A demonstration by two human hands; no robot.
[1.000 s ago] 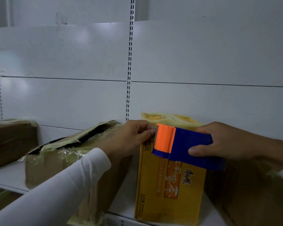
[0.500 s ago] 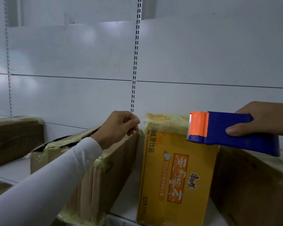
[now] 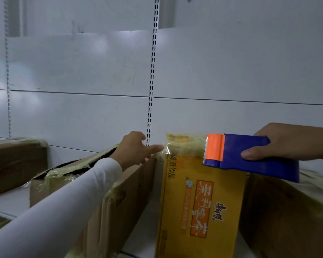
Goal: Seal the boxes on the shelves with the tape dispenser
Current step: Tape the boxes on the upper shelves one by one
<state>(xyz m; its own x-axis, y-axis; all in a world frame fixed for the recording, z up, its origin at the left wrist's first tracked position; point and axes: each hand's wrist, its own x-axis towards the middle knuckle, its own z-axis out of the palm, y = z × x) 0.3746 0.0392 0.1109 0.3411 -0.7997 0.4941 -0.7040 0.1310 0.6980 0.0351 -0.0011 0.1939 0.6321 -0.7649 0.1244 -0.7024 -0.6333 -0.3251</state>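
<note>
Gripping the tape dispenser (image 3: 250, 155), right hand (image 3: 291, 142) hovers over yellow box (image 3: 199, 202).

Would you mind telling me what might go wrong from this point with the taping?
The left hand presses a loose tape end at the yellow box's top corner with one finger; it may lift or wrinkle. The tape dispenser's serrated blade, held by the right hand, faces that finger. The brown box alongside gapes open and could be overlooked.

White shelf (image 3: 9, 202) carrying four boxes: brown box (image 3: 13, 164) at nine o'clock, torn taped carton (image 3: 119, 198) toward seven, upright yellow box (image 3: 199, 202) at six, brown carton (image 3: 287, 220) at four.
</note>
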